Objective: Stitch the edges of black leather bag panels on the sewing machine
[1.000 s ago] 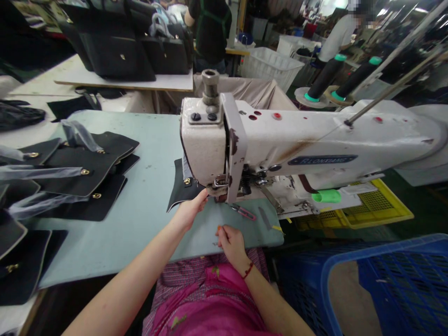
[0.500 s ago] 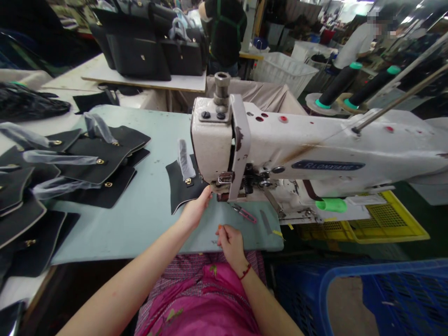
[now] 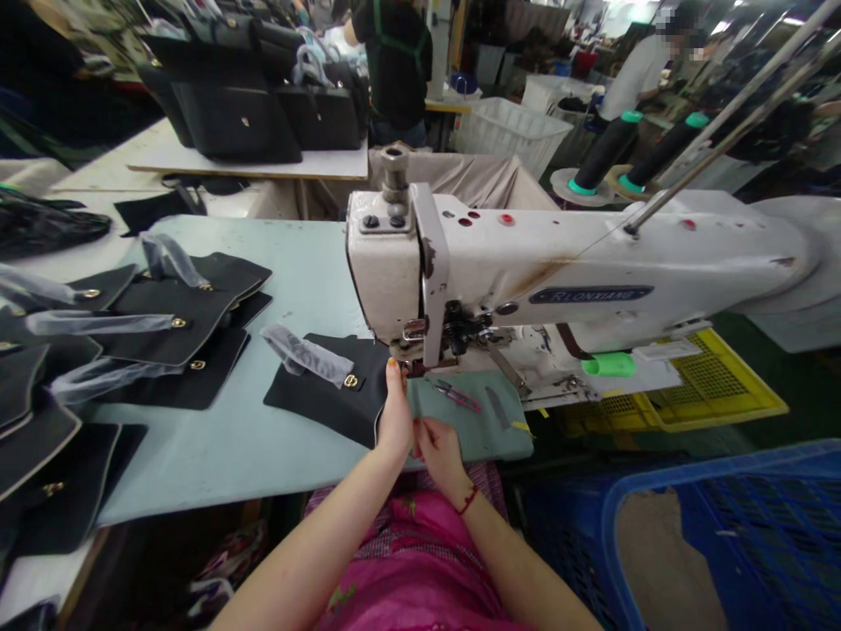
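The black bag panel (image 3: 321, 392) lies flat on the pale green tabletop (image 3: 216, 460), its upper right corner running in under the sewing machine's presser foot (image 3: 411, 349), with a gold clasp (image 3: 350, 381) on its face and a folded grey strap (image 3: 302, 353) lying across it. The left hand (image 3: 396, 414) stands on its side against the panel's right edge, with its fingers straight and together, pressing rather than wrapped around anything. The right hand (image 3: 439, 452) sits just beside it with its fingertips drawn together; whether they pinch a thread or nothing, I cannot tell. Both hands are close to the table's near edge, with little room below them. To the right, small thread snips (image 3: 456, 395) lie near the machine's foot. To the left, a band of tabletop separates the panel from the stacked black panels (image 3: 177, 320). The white sewing machine (image 3: 558, 272) fills the right side, above a yellow crate (image 3: 710, 386) and beside a blue crate (image 3: 689, 543). Beyond it, black bags (image 3: 236, 123) stand on a far table (image 3: 250, 165), and two co-workers (image 3: 394, 61) (image 3: 637, 74) stand farther back.
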`<state>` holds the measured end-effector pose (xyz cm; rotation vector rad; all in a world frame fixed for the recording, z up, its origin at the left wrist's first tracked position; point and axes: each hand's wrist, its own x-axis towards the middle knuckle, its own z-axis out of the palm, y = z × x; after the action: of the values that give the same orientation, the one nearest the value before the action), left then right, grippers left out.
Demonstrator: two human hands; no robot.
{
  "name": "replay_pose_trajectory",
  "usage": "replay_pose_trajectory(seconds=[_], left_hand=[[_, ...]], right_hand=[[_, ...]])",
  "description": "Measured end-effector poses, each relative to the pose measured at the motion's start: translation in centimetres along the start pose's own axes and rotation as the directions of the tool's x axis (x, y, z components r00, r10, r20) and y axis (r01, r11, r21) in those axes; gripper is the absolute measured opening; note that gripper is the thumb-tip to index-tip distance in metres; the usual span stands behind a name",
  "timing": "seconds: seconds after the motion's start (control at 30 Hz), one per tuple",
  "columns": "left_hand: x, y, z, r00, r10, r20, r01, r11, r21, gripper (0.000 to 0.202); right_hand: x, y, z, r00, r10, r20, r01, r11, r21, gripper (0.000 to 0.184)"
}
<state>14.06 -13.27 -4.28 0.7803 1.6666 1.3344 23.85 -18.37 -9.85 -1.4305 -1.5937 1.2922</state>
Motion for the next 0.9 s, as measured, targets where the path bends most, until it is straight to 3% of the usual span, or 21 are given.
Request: replay_pose_trajectory(seconds=[0.13, 0.27, 0.33, 0.4, 0.47, 0.53, 0.63, 0.7, 0.73, 0.8, 0.9], left_hand=[[-4.8, -0.6, -2.0, 0.996, -0.086, -0.016, 0.086, 0.996, -0.016, 0.051], [-10.4, -3.5, -8.4, 0.993, 0.095, 0.066, -0.104, 0.984, 0.148, 0.031], [-9.9, -4.7, -12.5, 0.971, 0.238, 0.016, -0.234, 0.940, 0.246, 0.030], [-6.7, -4.9, -16.2, 0.931, 0.361, 0.042, -0.349, 0.855, 0.384, 0.036], [-1.8, -4.0, -18.6, 0.858, 0.456, 0.238, -0.510, 0.697, 0.505, 0.044], [3.4, -2.4, -19.5, 0.746, 0.484, 0.456, -0.665, 0.508, 0.548, 0.054], [9.4, 0.4, -18.3, 0.500, 0.413, 0.761, -0.866, 0.218, 0.451, 0.076], [11.6, 1.9, -16.8, 0.347, 0.336, 0.876, -0.937, 0.077, 0.341, 0.090], [12.2, 2.4, -16.1, 0.290, 0.306, 0.907, -0.955, 0.031, 0.295, 0.093], [12.7, 3.0, -15.1, 0.221, 0.266, 0.938, -0.972, -0.015, 0.233, 0.094], [11.9, 3.5, -14.4, 0.222, 0.262, 0.939, -0.971, -0.032, 0.238, 0.094]], right_hand=[[0.8, -2.4, -0.8, 0.996, 0.031, -0.081, -0.015, 0.982, 0.189, 0.039], [2.7, -6.1, -0.8, 0.997, 0.007, -0.081, 0.019, 0.951, 0.309, 0.041], [4.0, -7.7, -0.1, 0.997, -0.019, -0.069, 0.037, 0.959, 0.280, 0.047], [5.0, -8.8, 0.7, 0.995, -0.052, -0.083, 0.069, 0.974, 0.215, 0.052], [5.7, -9.5, 1.6, 0.990, -0.065, -0.124, 0.085, 0.984, 0.159, 0.053], [5.8, -9.7, 2.3, 0.984, -0.061, -0.169, 0.083, 0.989, 0.126, 0.051], [5.6, -9.6, 2.7, 0.982, -0.060, -0.179, 0.083, 0.989, 0.123, 0.048], [5.5, -9.3, 2.6, 0.983, -0.066, -0.170, 0.088, 0.989, 0.123, 0.047], [5.5, -9.2, 2.5, 0.984, -0.068, -0.165, 0.088, 0.989, 0.119, 0.046], [5.6, -9.1, 2.2, 0.985, -0.073, -0.156, 0.090, 0.990, 0.105, 0.046], [5.7, -8.9, 1.5, 0.990, -0.087, -0.112, 0.097, 0.991, 0.088, 0.045]])
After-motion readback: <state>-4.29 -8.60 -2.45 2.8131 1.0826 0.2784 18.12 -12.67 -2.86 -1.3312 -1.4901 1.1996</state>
